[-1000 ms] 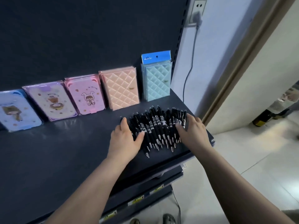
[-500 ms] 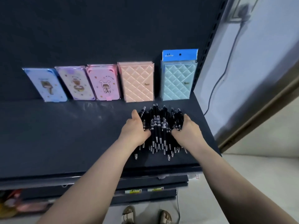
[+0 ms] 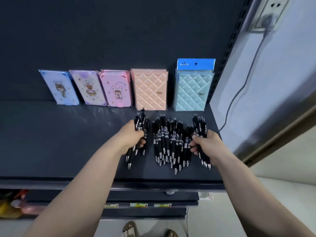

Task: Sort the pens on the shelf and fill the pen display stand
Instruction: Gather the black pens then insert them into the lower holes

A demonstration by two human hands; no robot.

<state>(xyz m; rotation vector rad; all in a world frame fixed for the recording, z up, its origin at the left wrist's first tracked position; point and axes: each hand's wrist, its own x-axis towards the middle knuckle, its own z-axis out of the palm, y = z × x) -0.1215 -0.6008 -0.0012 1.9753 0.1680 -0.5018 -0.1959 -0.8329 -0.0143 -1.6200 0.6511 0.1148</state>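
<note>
1. black pens lie in three groups on the right part of the dark shelf (image 3: pixel 59 142), silver tips toward its front edge. a loose middle pile (image 3: pixel 171 139) lies flat, and a smaller bunch sits at each side.
2. the left hand (image 3: pixel 132 136) reaches in from the lower left, forearm stretched across the shelf's front edge. its fingers curl round the left bunch (image 3: pixel 140 124). clicker ends stick out past the knuckles and tips show below the palm.
3. the right hand (image 3: pixel 206 145) reaches in from the lower right, thumb and fingers wrapped round the right bunch (image 3: pixel 201 126), close beside the middle pile.
4. a strip of bare shelf separates the left bunch from the middle pile. whether either bunch is lifted off the shelf cannot be told.
5. white print runs along the pen barrels, too small to read.
6. five flat packs lean in a row against the back panel: a blue cartoon case (image 3: pixel 59 88), a purple cartoon case (image 3: pixel 88 88), a pink cartoon case (image 3: pixel 117 89), a peach quilted cover (image 3: pixel 150 90) and a light-blue quilted cover (image 3: pixel 193 93).
7. each quilted cover carries a small gold mark low on its right side, not legible. the light-blue one has a blue header card (image 3: pixel 195 64) with a hang hole and unreadable print.
8. price labels (image 3: pixel 138 204) on a lower shelf edge are blurred.
</note>
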